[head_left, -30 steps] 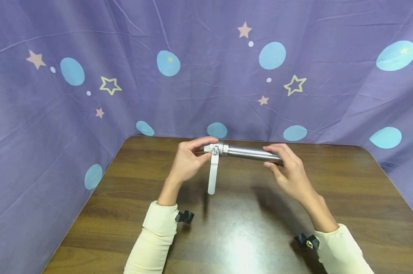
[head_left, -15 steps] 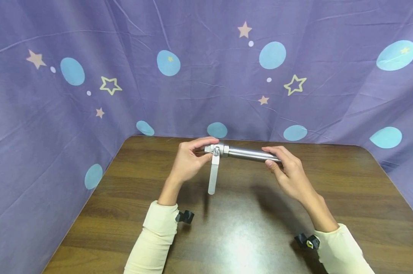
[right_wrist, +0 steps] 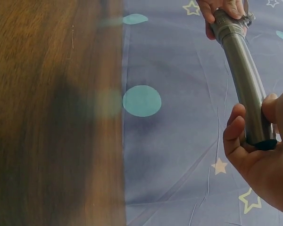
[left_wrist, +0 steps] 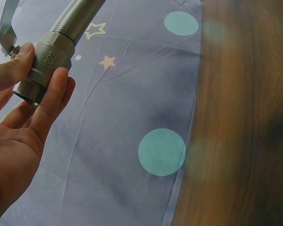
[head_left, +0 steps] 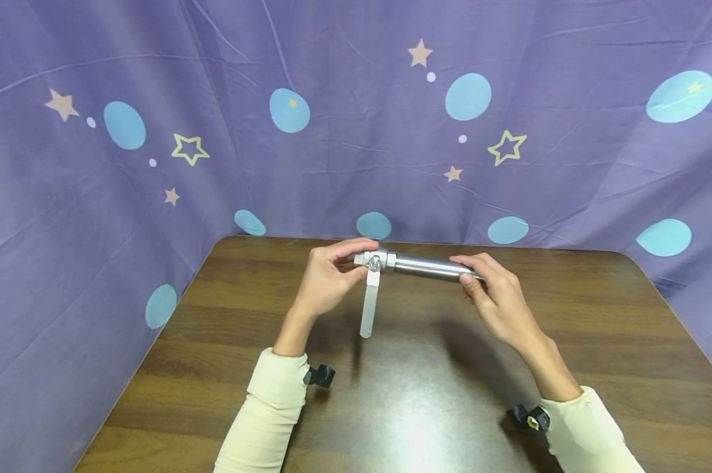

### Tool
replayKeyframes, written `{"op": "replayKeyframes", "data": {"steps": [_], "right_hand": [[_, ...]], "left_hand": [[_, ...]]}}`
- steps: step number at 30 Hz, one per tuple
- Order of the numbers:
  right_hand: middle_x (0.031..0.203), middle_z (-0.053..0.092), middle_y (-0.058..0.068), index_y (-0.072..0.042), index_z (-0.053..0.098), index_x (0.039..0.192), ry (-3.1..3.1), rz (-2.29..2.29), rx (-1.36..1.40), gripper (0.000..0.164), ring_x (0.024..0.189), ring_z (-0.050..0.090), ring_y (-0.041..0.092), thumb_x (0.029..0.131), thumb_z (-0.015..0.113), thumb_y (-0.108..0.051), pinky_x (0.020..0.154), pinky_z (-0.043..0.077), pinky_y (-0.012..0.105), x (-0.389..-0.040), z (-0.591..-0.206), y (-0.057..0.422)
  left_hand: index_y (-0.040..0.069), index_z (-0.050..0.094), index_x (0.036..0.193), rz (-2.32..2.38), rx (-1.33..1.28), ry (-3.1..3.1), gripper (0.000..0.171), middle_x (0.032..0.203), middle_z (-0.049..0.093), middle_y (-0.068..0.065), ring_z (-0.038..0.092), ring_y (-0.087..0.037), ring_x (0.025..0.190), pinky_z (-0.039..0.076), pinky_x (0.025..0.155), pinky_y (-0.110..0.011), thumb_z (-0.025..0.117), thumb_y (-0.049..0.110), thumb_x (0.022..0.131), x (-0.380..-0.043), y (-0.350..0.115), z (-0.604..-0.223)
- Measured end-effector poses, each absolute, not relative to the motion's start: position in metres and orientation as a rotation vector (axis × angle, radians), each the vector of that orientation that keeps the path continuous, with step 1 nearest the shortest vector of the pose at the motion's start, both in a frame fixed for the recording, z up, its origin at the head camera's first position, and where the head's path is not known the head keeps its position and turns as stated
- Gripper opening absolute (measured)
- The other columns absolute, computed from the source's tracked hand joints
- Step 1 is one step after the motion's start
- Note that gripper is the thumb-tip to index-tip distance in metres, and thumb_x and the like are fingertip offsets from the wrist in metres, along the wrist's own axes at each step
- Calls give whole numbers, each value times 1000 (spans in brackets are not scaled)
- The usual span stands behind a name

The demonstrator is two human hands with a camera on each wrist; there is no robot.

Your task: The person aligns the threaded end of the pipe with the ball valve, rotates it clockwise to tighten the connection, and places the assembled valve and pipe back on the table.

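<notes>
A silver ball valve (head_left: 382,260) with a long flat lever handle (head_left: 368,309) is joined to a straight steel pipe (head_left: 429,267). My left hand (head_left: 326,279) grips the valve body between thumb and fingers, and the lever hangs down toward me. At the pipe's far right end, my right hand (head_left: 500,295) holds it with thumb and curled fingers. The left wrist view shows the valve's open end (left_wrist: 29,94) beside my fingers. In the right wrist view the pipe's lower end (right_wrist: 260,139) lies between thumb and fingers. The joined piece is held above the table.
A brown wooden table (head_left: 214,368) lies beneath both hands. Behind it and at the sides hangs a purple curtain (head_left: 344,131) with stars and blue ovals. Black camera mounts sit at the left wrist (head_left: 319,376) and right wrist (head_left: 530,418).
The valve and pipe have shifted very slightly to the right. My right thumb and fingers have moved a little around the pipe's end; the left hand keeps its grip.
</notes>
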State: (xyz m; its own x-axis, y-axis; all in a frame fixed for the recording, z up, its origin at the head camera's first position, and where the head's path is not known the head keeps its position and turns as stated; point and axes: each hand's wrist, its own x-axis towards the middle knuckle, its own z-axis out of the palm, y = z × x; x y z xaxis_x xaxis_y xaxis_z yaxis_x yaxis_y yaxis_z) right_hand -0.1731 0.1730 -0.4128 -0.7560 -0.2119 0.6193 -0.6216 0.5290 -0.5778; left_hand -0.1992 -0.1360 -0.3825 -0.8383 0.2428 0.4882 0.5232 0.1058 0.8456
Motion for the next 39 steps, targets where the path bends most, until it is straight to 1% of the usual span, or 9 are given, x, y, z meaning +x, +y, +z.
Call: {"op": "replayKeyframes", "data": {"steps": [3,6,7,9,15,22,24,30,39], "right_hand": [[115,69,8,-5,67,139,-2262,1178,689,43,84,61,2,97,74,2,70,51,8,-172,-412,171],[136,63,15,-1,63,142,-2200,1255,727,58,89,61,5,88,82,7,73,55,8,-172,-412,170],[138,61,17,0,63,143,-2178,1274,744,61,88,61,6,85,83,8,73,55,8,-172,-412,169],[138,59,19,2,64,141,-2130,1303,787,61,86,63,7,83,82,13,74,58,9,-173,-412,169],[130,64,22,2,70,132,-2044,1152,842,52,106,63,6,83,79,19,84,56,6,-175,-412,167],[124,68,20,1,73,129,-2013,1092,834,53,112,62,7,80,79,21,90,55,5,-178,-413,168],[124,68,20,0,73,129,-2010,1103,835,52,113,62,8,81,79,19,92,55,5,-178,-413,168],[123,70,19,0,73,129,-2004,1144,840,37,114,63,7,92,77,0,93,54,6,-177,-413,169],[122,70,19,1,73,127,-2015,1150,832,39,112,63,4,89,78,3,91,55,5,-176,-411,168]], "left_hand": [[-10,75,121,-1803,-762,-2141,41,129,75,-27,74,-16,112,64,96,-28,71,-20,82,-200,-137,-382],[-10,75,121,-1804,-759,-2125,42,125,76,-27,74,-7,103,65,92,-26,70,-21,82,-201,-138,-382],[-10,75,122,-1806,-757,-2121,42,123,76,-28,73,-5,100,66,91,-26,70,-21,82,-201,-138,-382],[-10,75,122,-1808,-752,-2118,42,121,77,-29,73,-3,98,66,90,-26,70,-21,82,-201,-139,-382],[-10,75,122,-1809,-735,-2132,40,115,78,-30,73,-3,94,67,88,-30,70,-19,83,-201,-140,-382],[-6,76,123,-1784,-723,-2185,42,115,78,-28,72,-5,90,64,80,-20,70,-19,83,-200,-142,-381],[-6,76,123,-1777,-718,-2204,41,115,78,-28,72,-5,89,63,78,-19,71,-17,84,-200,-142,-381],[-5,76,124,-1762,-707,-2243,41,118,78,-26,71,-5,88,62,76,-18,70,-16,85,-200,-142,-380],[-3,77,124,-1766,-696,-2268,42,118,79,-23,70,-7,85,60,73,-17,69,-16,85,-201,-142,-382]]}}
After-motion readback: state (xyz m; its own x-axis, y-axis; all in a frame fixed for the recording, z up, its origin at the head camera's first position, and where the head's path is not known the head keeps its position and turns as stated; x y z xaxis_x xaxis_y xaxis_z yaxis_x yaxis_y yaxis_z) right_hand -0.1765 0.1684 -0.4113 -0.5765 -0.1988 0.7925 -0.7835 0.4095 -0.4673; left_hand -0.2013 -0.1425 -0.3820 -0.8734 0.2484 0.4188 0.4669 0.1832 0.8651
